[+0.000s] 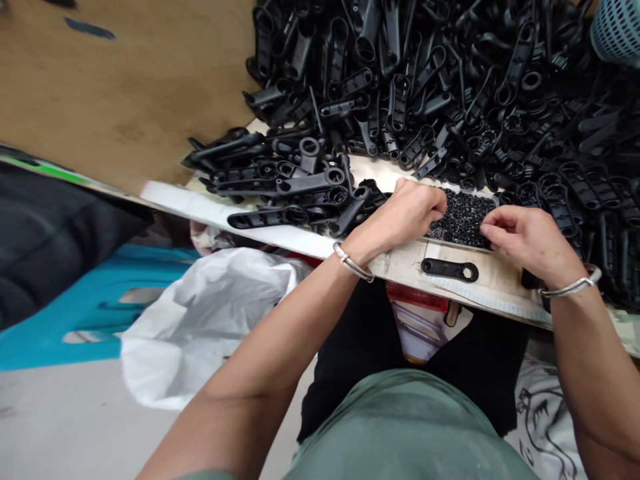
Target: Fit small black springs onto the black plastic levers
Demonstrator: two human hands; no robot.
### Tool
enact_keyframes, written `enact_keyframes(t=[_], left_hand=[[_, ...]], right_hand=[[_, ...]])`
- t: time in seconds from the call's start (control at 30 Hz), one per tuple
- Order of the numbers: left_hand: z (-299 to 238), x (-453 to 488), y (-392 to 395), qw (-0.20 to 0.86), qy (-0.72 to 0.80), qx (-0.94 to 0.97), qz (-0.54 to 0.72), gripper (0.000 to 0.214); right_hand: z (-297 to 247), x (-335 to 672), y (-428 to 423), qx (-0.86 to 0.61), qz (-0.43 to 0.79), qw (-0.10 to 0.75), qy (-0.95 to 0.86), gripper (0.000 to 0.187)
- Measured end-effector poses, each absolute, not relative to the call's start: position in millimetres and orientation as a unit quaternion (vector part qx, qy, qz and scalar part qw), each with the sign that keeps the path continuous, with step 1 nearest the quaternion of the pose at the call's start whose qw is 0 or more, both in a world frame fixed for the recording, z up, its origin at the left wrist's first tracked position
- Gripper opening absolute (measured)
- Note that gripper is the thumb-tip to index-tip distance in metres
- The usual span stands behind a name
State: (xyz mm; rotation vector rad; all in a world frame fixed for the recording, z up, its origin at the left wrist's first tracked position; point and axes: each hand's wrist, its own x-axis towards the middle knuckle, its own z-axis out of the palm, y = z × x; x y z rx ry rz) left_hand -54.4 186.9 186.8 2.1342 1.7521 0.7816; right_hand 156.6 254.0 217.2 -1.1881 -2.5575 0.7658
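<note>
A shallow clear tray (pixel 463 247) full of tiny black plastic pieces (pixel 460 217) sits at the table's front edge. My left hand (pixel 414 208) is over the tray's left end, its fingers curled together; whatever they hold is hidden. At the right end, my right hand (pixel 523 237) has thumb and forefinger pinched over the pieces, and anything between them is too small to make out. One black plastic arm with a ring-shaped end (pixel 450 269) lies flat in front of the tray, touched by neither hand.
A large heap of black plastic arms (pixel 395 100) covers the table behind the tray, with a smaller pile (pixel 300 177) at the left. A light blue mesh basket (pixel 617 30) stands at the back right. Below the edge hangs a white sack (pixel 200 320) beside a blue plastic stool (pixel 100 307).
</note>
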Motion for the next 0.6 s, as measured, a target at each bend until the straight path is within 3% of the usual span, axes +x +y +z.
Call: enact_keyframes(t=[0.1, 0.2, 0.4, 0.6], left_hand=[[184.7, -55.0, 186.9, 0.202, 0.601, 0.672, 0.382, 0.010], [183.4, -50.0, 179.4, 0.257, 0.582, 0.606, 0.477, 0.005], [184.6, -22.1, 146.5, 0.337, 0.516, 0.502, 0.607, 0.005], [181.0, -0.3, 127.1, 0.359, 0.500, 0.460, 0.640, 0.007]], right_hand=[[212.9, 154.9, 246.6, -0.425, 0.425, 0.223, -0.767, 0.007], [207.3, 151.3, 235.4, -0.402, 0.517, 0.295, -0.695, 0.014], [194.0, 147.6, 202.6, -0.372, 0.556, 0.380, -0.639, 0.019], [180.4, 151.2, 175.1, -0.361, 0.554, 0.419, -0.623, 0.013]])
